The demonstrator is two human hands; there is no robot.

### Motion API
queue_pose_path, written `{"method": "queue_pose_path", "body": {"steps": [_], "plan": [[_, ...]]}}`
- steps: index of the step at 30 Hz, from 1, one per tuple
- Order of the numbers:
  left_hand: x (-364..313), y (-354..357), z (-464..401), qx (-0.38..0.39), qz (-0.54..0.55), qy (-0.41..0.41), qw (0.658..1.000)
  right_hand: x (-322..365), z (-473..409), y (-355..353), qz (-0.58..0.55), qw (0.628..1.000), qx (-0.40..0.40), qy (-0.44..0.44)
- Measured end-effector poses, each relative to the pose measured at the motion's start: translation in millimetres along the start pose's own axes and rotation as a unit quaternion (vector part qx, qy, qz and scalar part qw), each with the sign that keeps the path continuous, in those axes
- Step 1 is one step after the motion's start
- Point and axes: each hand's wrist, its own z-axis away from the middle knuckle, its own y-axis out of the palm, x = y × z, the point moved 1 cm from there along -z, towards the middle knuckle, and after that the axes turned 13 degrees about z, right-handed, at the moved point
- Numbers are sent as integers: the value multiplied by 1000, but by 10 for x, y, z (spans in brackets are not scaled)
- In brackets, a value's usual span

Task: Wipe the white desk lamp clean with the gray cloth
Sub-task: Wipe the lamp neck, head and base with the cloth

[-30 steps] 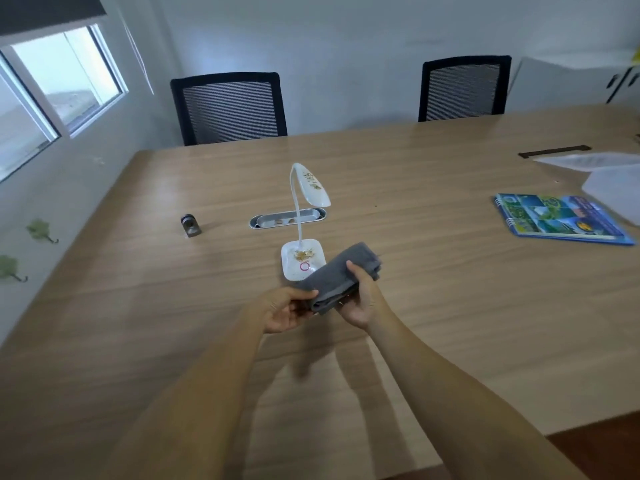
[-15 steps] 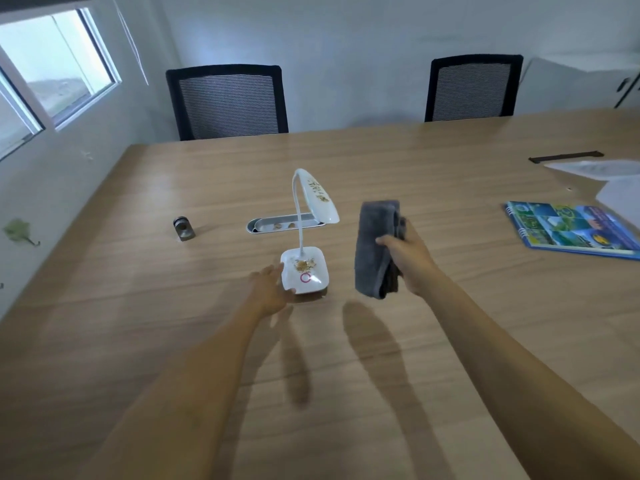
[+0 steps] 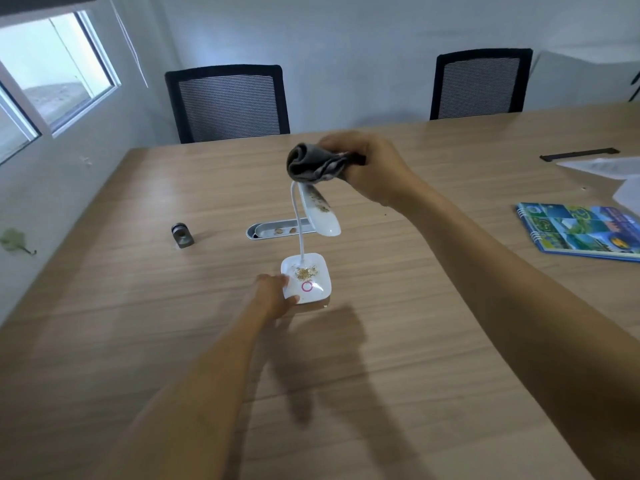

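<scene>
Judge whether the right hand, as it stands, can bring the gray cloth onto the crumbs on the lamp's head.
Probably yes: the right hand holds the gray cloth at the lamp head's top, nothing between.

lamp (image 3: pixel 306 258) mid-bench | 9 o'clock: left hand (image 3: pixel 273 295) on its base | 12 o'clock: right hand (image 3: pixel 367 168) with cloth (image 3: pixel 311 163) at its top | 10 o'clock: cable slot (image 3: pixel 277 231), small metal object (image 3: pixel 182 233) | 3 o'clock: open bench (image 3: pixel 398 271) up to notebook (image 3: pixel 578 232) | 6 o'clock: open

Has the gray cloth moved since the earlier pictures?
Yes. The gray cloth, held in the right hand, went from beside the lamp's base up to the top of the lamp head.
</scene>
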Motion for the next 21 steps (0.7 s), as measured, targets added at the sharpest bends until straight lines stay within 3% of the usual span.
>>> {"method": "queue_pose_path", "body": {"steps": [7,17,21], "plan": [[-18,-23,0,14,-16,-1,1000,-138,359,-82,-45,998,52,0],[5,-35,-51,31,-36,-6,999,-313,615,-237,-223,974,-6,39],[19,-12,-86,33,-54,-5,998,-150,383,-159,-231,971,-23,50]]}}
